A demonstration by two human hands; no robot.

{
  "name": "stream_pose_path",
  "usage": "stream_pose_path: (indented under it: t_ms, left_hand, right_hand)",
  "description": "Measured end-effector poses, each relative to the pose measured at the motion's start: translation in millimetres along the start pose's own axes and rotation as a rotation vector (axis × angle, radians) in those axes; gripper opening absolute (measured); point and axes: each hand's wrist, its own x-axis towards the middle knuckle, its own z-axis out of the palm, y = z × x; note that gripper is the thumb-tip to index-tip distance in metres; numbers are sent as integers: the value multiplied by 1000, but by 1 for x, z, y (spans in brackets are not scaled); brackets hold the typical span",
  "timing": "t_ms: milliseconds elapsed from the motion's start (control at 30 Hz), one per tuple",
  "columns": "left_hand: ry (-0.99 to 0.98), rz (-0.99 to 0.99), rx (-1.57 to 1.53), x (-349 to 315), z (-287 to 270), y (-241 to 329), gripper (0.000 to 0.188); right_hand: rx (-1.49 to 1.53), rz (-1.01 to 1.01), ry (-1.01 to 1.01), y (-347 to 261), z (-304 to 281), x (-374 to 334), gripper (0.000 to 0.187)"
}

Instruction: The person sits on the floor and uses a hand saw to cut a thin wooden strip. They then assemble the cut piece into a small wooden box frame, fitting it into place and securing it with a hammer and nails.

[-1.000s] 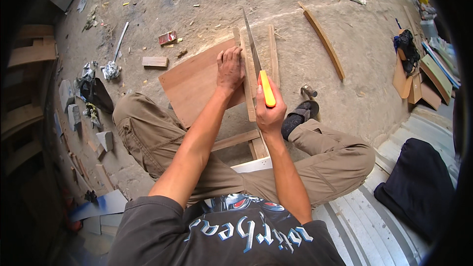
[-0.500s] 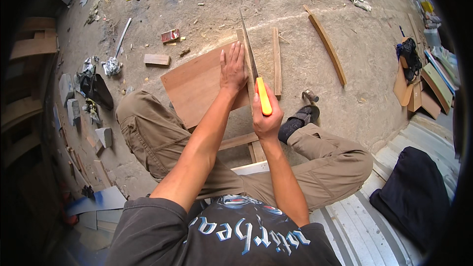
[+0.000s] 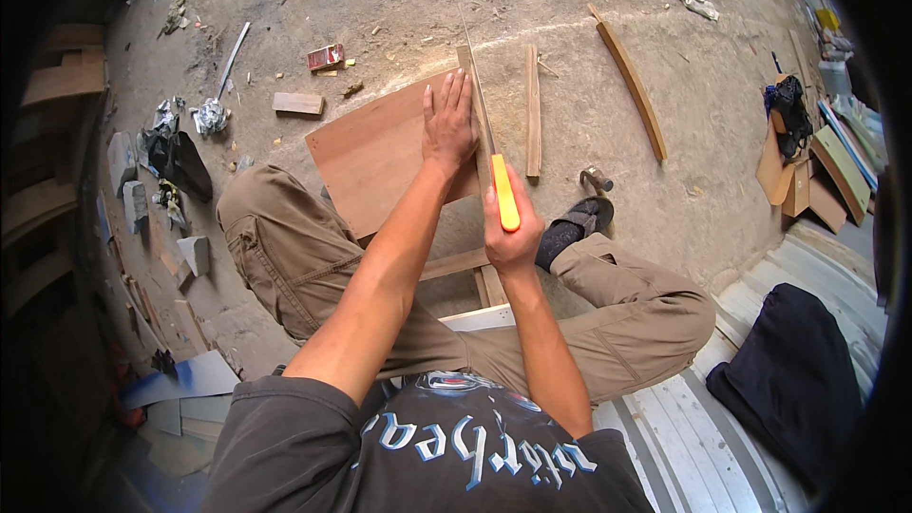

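Observation:
A flat reddish-brown wooden board (image 3: 366,147) lies tilted in front of my legs. My left hand (image 3: 449,128) rests flat on its right part, fingers stretched away from me. A narrow wood strip (image 3: 466,61) runs along the board's right edge, beside the blade. The handsaw (image 3: 503,195) has a yellow handle, and my right hand (image 3: 514,234) is wrapped round it. Its thin blade points away from me along that right edge. Whether the teeth are in the wood, I cannot tell.
A loose wood batten (image 3: 533,114) lies right of the saw, with a longer one (image 3: 632,90) farther right. By my foot is a hammer (image 3: 597,180). A small wood block (image 3: 298,103) and a red box (image 3: 325,57) lie beyond the board. Concrete chunks (image 3: 135,205) lie left.
My right hand and the saw have shifted slightly toward me along the board's edge. The left hand stays pressed on the board. The whole view has moved a little.

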Motion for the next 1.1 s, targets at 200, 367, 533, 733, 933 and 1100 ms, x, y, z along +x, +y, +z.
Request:
stream_pose_path:
  t_ms: [200, 367, 533, 733, 933, 1100]
  left_hand:
    - [-8, -1, -3, -1, 1, 1, 57]
    - [-18, -8, 18, 1, 0, -1, 57]
    - [-20, -11, -11, 0, -5, 1, 57]
    - [-31, -4, 28, -1, -4, 1, 64]
    - [3, -13, 4, 2, -1, 2, 56]
    - [-31, -7, 27, 0, 0, -1, 56]
  right_hand:
    - [-83, 4, -25, -4, -4, 12, 40]
    - [-67, -49, 1, 2, -6, 6, 38]
    - [-32, -4, 4, -6, -8, 3, 38]
    - [-25, 7, -12, 5, -6, -4, 42]
    - [14, 101, -14, -5, -3, -2, 42]
    - [-44, -59, 29, -2, -12, -14, 42]
